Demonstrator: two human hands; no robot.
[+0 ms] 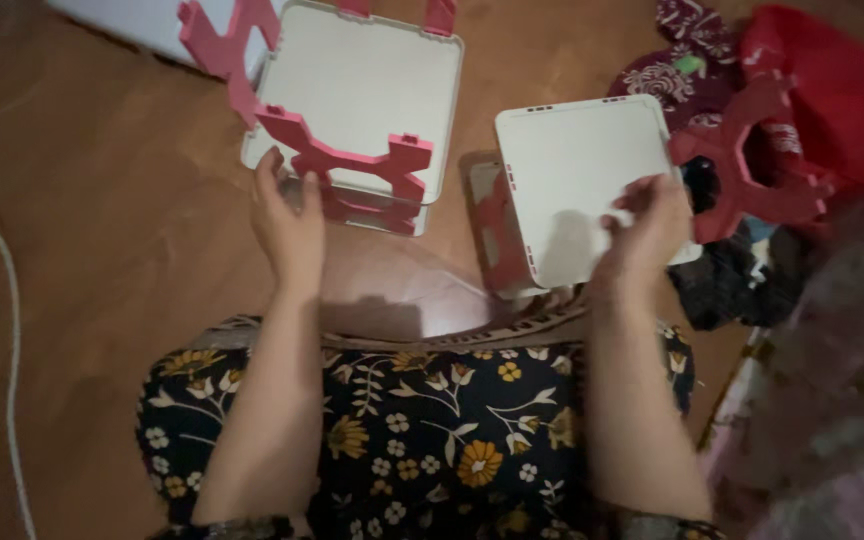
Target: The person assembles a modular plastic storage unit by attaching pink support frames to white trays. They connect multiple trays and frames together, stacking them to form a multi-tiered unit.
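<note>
Left hand [290,222] is up against the near edge of the assembled white panel [357,95] on the floor [102,220], fingers curled loosely at the pink connector [347,160] clipped across that edge, touching it more than gripping it; right hand [647,225] pinches the lower right corner of the loose white panel [582,185], thumb on top, fingers tucked under, lifting it tilted off the floor. These panels look like thin moulded plastic, light and fairly stiff, with a smooth face that would likely slip under a flat palm, so the raised rim and corners are the sensible places to hold. The pink pieces read as rigid with slim arms that might snap if twisted, better gripped at the thick middle. Another pink connector [742,165] sits just right of the held panel, against a heap of dark and red cloth [812,90]
</note>
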